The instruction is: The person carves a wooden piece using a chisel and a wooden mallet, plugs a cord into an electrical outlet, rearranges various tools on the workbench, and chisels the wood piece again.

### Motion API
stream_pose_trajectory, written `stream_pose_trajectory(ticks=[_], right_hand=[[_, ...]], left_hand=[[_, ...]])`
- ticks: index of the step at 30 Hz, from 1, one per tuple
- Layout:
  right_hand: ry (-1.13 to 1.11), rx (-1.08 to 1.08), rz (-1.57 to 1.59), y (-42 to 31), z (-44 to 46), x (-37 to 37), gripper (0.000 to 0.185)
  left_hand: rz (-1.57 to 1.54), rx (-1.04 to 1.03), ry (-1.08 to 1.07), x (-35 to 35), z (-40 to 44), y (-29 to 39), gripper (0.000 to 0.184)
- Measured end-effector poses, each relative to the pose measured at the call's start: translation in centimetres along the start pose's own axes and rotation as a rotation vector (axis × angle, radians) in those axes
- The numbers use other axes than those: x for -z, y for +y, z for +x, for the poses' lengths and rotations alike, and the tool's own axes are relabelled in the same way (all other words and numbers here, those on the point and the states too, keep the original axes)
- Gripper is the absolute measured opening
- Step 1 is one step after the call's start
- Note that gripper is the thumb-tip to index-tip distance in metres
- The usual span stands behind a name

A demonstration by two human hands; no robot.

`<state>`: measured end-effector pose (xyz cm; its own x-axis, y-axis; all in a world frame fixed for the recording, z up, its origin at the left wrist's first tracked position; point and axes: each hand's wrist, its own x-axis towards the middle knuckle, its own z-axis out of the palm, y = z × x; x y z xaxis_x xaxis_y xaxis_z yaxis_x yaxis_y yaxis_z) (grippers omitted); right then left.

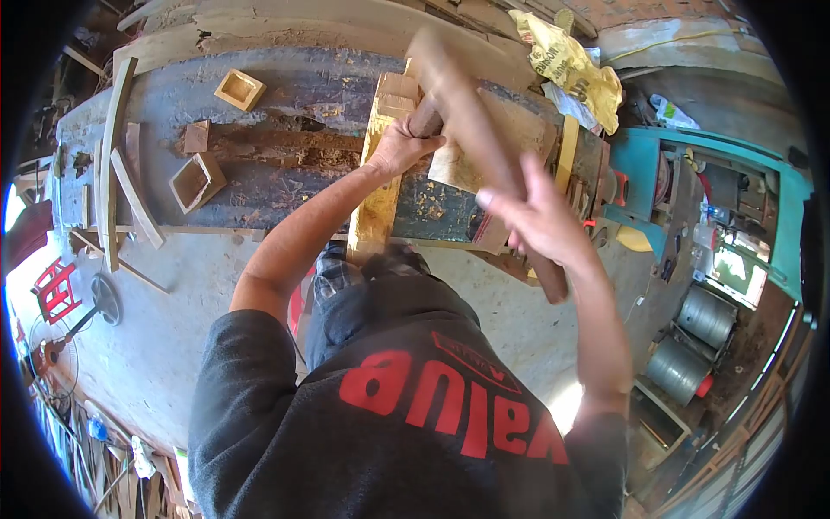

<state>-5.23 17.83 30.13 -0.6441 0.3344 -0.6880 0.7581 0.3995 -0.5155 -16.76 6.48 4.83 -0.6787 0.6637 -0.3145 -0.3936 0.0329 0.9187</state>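
Note:
My left hand is closed around a short, dark brown wooden piece, above a pale yellow timber that lies across the bench. Its lower end is hidden by my fingers. My right hand, smeared by motion, is around the lower part of a long brown wooden stick. Thumb and forefinger stick out, and the grip looks loose. The stick slants up to the left, its blurred far end near the piece in my left hand. A flat brown board lies behind the stick.
On the worn dark bench are two small hollow wooden boxes, a small block and long wood strips. A yellow sack lies at the back right. A teal machine frame stands at right, a fan at left.

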Motion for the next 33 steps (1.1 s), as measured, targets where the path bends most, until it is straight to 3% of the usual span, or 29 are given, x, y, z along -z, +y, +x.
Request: stream_pose_trajectory(ticks=[1, 4, 5, 6, 8, 9, 10, 12, 16, 17, 19, 21, 26, 32, 33], right_hand=[[0.025, 0.111, -0.088, 0.9, 0.3, -0.7, 0.089], [-0.030, 0.145, -0.060, -1.4, -0.5, 1.8, 0.095], [0.109, 0.215, -0.013, -0.8, 0.0, 1.7, 0.082], [0.087, 0.325, 0.049, -2.7, -0.2, 2.3, 0.073], [0.326, 0.400, 0.057, -3.3, 0.5, 2.2, 0.069], [0.293, 0.450, 0.125, -3.9, 0.9, 1.7, 0.075], [0.274, 0.381, 0.126, -2.8, 1.7, 1.1, 0.076], [-0.085, 0.049, -0.159, -2.7, 1.3, 1.2, 0.084], [-0.054, 0.081, -0.126, -1.3, 1.6, 2.8, 0.099], [0.011, 0.141, -0.053, -1.0, 1.8, 2.6, 0.085], [0.040, 0.161, 0.016, -1.6, 1.3, 2.2, 0.076], [0.093, 0.181, 0.125, -1.8, 1.2, 1.6, 0.056], [0.074, 0.201, 0.074, -2.3, 1.3, 1.2, 0.058], [0.273, 0.517, 0.163, -5.6, 1.3, 1.4, 0.054], [0.232, 0.422, 0.076, -4.5, 2.0, 1.1, 0.055]], left_hand=[[-0.095, -0.072, -0.011, -0.1, 0.5, -0.2, 0.030], [-0.102, -0.005, -0.013, -0.1, 1.1, -0.3, 0.033], [-0.066, -0.029, -0.008, -0.1, 1.0, -0.2, 0.034], [-0.066, -0.028, -0.009, 0.0, 0.8, -0.1, 0.034], [0.067, 0.025, 0.030, 0.0, 0.2, 0.4, 0.033], [0.068, 0.025, 0.028, -0.1, -0.1, 0.5, 0.033], [-0.010, -0.013, 0.035, -0.1, -0.4, 0.7, 0.032], [-0.085, -0.063, 0.047, 0.3, -0.9, 1.4, 0.031], [-0.112, 0.067, 0.060, 1.1, -0.7, 2.4, 0.026], [-0.152, 0.070, 0.155, 1.4, -0.6, 2.5, 0.024], [-0.191, 0.022, 0.300, 1.8, 0.0, 2.6, 0.024], [-0.176, 0.005, 0.269, 1.8, -0.1, 2.9, 0.024], [-0.141, -0.083, 0.243, 1.2, 0.1, 0.9, 0.024], [-0.130, -0.035, 0.250, 0.8, -0.5, 1.3, 0.025], [-0.125, -0.025, 0.240, 0.8, -0.3, 1.2, 0.026]])
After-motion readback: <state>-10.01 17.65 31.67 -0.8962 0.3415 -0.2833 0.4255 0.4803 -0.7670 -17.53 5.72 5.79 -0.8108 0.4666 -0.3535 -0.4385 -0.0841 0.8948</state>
